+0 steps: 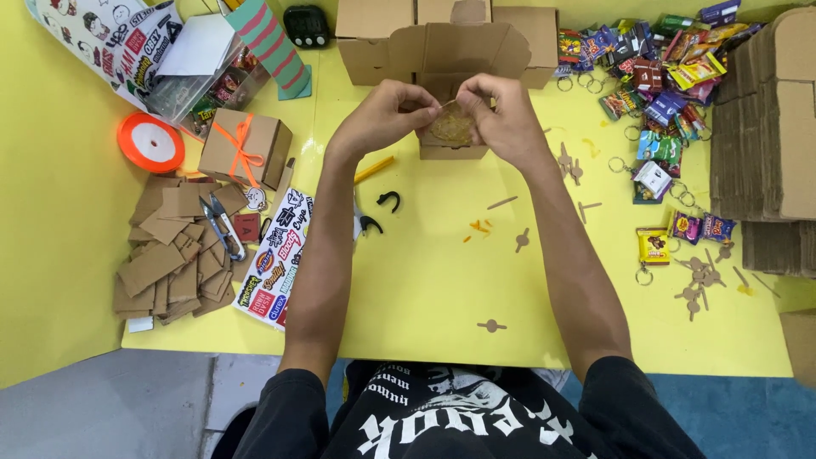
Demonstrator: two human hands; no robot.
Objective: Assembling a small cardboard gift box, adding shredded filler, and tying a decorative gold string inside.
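Note:
Both my hands meet over a small open cardboard box point(455, 151) at the far middle of the yellow table point(425, 289). My left hand point(382, 115) and my right hand point(501, 115) pinch the two sides of a brownish crumpled wad of filling point(450, 126) that sits in the box's mouth. The box's lid flaps point(459, 47) stand up behind my fingers. What lies deeper in the box is hidden.
A box tied with orange ribbon point(245, 149), an orange ribbon spool point(150, 141), cardboard pieces point(174, 255), snips point(223, 228) and a sticker sheet point(279, 259) lie left. Black scissors point(374, 212) are near my left forearm. Snack packets point(663, 76), keychains and flat carton stacks point(769, 127) are right.

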